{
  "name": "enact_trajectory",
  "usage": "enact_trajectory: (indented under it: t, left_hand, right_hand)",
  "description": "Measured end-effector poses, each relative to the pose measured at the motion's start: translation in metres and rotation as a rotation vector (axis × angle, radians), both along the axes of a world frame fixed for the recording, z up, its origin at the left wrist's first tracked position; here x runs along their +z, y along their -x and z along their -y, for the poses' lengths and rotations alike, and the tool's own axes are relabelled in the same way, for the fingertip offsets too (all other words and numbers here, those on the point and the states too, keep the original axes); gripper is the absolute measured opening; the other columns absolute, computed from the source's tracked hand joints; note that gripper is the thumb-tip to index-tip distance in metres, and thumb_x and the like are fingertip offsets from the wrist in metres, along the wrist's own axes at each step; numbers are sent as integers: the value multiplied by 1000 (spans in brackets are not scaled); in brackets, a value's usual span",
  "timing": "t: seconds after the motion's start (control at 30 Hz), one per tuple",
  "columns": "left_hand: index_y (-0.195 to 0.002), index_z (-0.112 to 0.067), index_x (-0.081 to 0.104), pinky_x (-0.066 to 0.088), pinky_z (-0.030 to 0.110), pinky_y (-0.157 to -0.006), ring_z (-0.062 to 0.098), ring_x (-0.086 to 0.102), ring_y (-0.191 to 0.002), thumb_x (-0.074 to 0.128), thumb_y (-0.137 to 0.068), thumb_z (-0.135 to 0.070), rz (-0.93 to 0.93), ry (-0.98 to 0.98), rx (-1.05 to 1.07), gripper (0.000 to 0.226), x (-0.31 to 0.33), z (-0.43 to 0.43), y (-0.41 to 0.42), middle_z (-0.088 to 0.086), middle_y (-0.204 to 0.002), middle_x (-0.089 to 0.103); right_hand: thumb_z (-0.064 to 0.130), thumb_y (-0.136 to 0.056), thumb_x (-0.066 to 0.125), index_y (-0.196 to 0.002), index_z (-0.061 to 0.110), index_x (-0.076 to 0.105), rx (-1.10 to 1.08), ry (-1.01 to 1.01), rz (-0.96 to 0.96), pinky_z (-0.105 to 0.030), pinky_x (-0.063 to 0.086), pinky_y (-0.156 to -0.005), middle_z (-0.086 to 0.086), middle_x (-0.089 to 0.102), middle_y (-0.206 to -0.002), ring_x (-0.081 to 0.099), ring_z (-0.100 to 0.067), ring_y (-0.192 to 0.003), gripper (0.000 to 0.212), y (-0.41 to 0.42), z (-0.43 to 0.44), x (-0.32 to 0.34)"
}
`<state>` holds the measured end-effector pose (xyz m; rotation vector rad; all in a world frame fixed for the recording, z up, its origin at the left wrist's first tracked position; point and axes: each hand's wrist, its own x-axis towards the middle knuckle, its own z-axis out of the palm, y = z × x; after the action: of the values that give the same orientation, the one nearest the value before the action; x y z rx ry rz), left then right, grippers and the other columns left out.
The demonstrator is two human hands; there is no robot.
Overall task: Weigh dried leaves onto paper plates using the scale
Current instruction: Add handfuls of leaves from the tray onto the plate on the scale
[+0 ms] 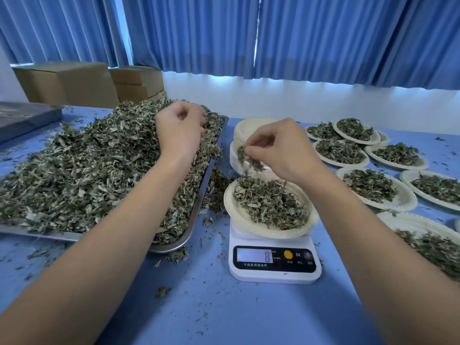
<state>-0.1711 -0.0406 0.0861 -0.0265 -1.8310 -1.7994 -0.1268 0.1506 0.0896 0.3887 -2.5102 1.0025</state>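
Note:
A white digital scale [273, 265] stands on the blue table, its display reading 8. On it sits a paper plate [239, 215] with a heap of dried leaves [271, 202]. My right hand [281, 150] hovers above the plate's far side and pinches a small bunch of leaves [246, 158]. My left hand [180, 130] is over the right end of a big pile of dried leaves [87, 165] on a metal tray [196, 210], its fingers curled into the leaves.
A stack of unused paper plates [249, 128] stands behind the scale. Several filled plates [373, 188] cover the table to the right. Loose leaf bits litter the blue table [211, 307]. Cardboard boxes [74, 83] and a grey tray [25, 118] sit at the back left.

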Motion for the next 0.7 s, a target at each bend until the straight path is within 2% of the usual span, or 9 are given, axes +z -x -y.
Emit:
enact_trajectory:
  t: [0.1, 0.17, 0.2, 0.27, 0.33, 0.4, 0.57, 0.63, 0.7]
  left_hand:
    - [-74, -14, 71, 50, 24, -64, 7, 55, -62, 59, -87, -7, -106, -157, 109, 19, 6, 4, 2, -4, -67, 64]
    - [-73, -15, 70, 50, 25, -70, 4, 54, -60, 60, -86, -8, -95, -190, 149, 18, 4, 8, 5, -7, -65, 63]
    - [-74, -14, 71, 48, 25, -67, 3, 51, -57, 60, -86, -8, -85, -202, 159, 17, 2, 10, 7, -8, -63, 61]
    - [-77, -11, 72, 44, 23, -61, 3, 45, -50, 59, -85, -9, -69, -207, 173, 16, -2, 11, 10, -10, -57, 55]
    - [-77, -12, 73, 43, 16, -57, 0, 45, -48, 58, -87, -8, -54, -177, 184, 18, -5, 11, 10, -12, -54, 53]
    - [-75, -15, 72, 43, 14, -55, 0, 45, -49, 58, -88, -8, -24, -127, 162, 21, -7, 10, 10, -11, -56, 55]
    - [-80, -14, 73, 49, 20, -53, 9, 61, -62, 59, -93, -11, 219, 184, -144, 19, -13, 1, 5, 0, -77, 72]
    - [-83, -13, 73, 47, 19, -49, 9, 62, -64, 63, -95, -14, 320, 408, -297, 16, -19, -7, 1, 2, -80, 74]
    - [-83, -12, 74, 48, 20, -56, 8, 63, -63, 68, -94, -20, 348, 627, -389, 15, -27, -17, -2, 3, -79, 75]
  right_hand:
    - [13, -86, 82, -75, 24, 74, 30, 146, 3, -5, 42, -54, 15, 68, -66, 61, 9, -55, 17, 13, 35, 7]
    - [17, -86, 82, -81, 17, 77, 90, 145, 96, -19, 52, -64, 6, 73, -73, 70, -2, -68, 7, 19, 58, 10]
    - [21, -86, 81, -86, 12, 79, 129, 84, 145, -30, 57, -73, -1, 76, -78, 74, -13, -78, 9, 21, 67, 12]
    - [21, -91, 76, -90, 5, 80, 178, -42, 194, -40, 59, -84, -10, 78, -83, 74, -27, -87, 16, 23, 75, 13]
    - [14, -94, 70, -88, 5, 80, 176, -52, 178, -42, 59, -86, -10, 77, -80, 74, -25, -83, 15, 23, 72, 14]
    - [12, -95, 68, -88, 11, 80, 146, 5, 173, -38, 61, -85, -2, 76, -73, 73, -12, -73, 14, 22, 59, 12]
    - [15, -95, 70, -91, 17, 82, -3, 106, 84, -22, 50, -68, 3, 75, -77, 61, -5, -67, 13, 13, 10, 1]
    - [16, -94, 71, -92, 17, 82, -66, 139, 54, -18, 47, -70, 7, 73, -79, 62, -3, -72, 11, 8, -11, -6]
    - [16, -93, 72, -94, 15, 82, -125, 155, 47, -18, 49, -76, 10, 72, -79, 65, -3, -77, 10, 3, -32, -14]
